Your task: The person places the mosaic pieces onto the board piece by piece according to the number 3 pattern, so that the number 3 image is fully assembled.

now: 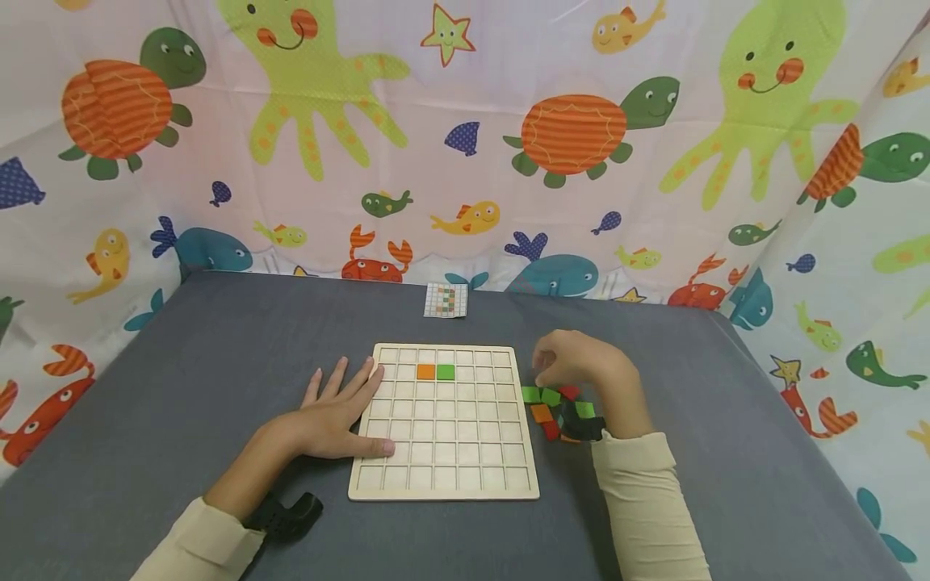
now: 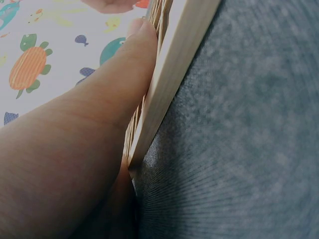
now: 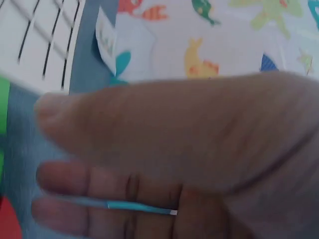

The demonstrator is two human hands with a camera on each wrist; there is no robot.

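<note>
A pale wooden grid board (image 1: 445,492) lies on the grey table. One orange tile (image 1: 425,372) and one green tile (image 1: 446,372) sit side by side in its second row from the back. My left hand (image 1: 330,424) rests spread over the board's left edge, its thumb (image 2: 132,64) lying across the rim. To the right of the board, my right hand (image 1: 577,359) hovers just behind a loose pile of green, red and orange tiles (image 1: 541,413). Its fingers (image 3: 65,178) are slightly bent, apart from the thumb (image 3: 149,114), with no tile showing between them.
A small card (image 1: 446,300) with a coloured grid pattern stands at the table's back edge, behind the board. Behind the table hangs a curtain (image 1: 436,105) printed with sea animals. Black wrist straps (image 1: 291,516) show under both forearms, the right one beside the tile pile.
</note>
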